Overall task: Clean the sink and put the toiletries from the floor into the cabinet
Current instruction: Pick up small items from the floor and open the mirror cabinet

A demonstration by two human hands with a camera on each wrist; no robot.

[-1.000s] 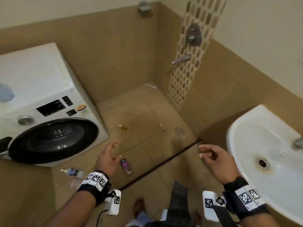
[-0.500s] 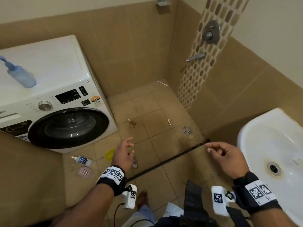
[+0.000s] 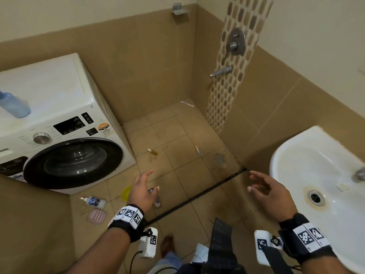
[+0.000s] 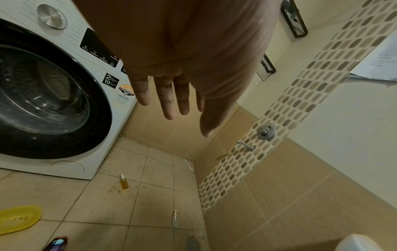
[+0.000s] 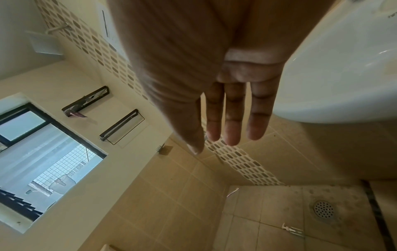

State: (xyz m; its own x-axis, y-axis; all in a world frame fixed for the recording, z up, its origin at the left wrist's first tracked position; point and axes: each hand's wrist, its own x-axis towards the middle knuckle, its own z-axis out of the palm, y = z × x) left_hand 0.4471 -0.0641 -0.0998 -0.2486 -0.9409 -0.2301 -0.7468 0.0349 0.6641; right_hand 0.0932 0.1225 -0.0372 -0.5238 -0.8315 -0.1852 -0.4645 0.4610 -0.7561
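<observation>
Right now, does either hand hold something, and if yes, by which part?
Nothing is held. The left hand and the right hand are both empty, fingers loosely spread above the floor; the toiletries lie untouched.

I see a small bathroom with tan tiles on the floor (image 3: 183, 161) and up the lower walls, and cream paint above. A white washing machine (image 3: 59, 123) stands at the left with its dark round door facing the room. In the far corner a strip of mosaic tile (image 3: 227, 86) runs up the wall, carrying a round shower valve (image 3: 235, 43) and a spout (image 3: 221, 71) below it. A round drain (image 3: 219, 158) sits in the floor beneath, and a dark channel (image 3: 197, 196) crosses the tiles. The right wrist view shows a dark-framed window (image 5: 43, 152) letting in daylight, with two black wire shelves (image 5: 122, 125) on the wall beside it.
</observation>
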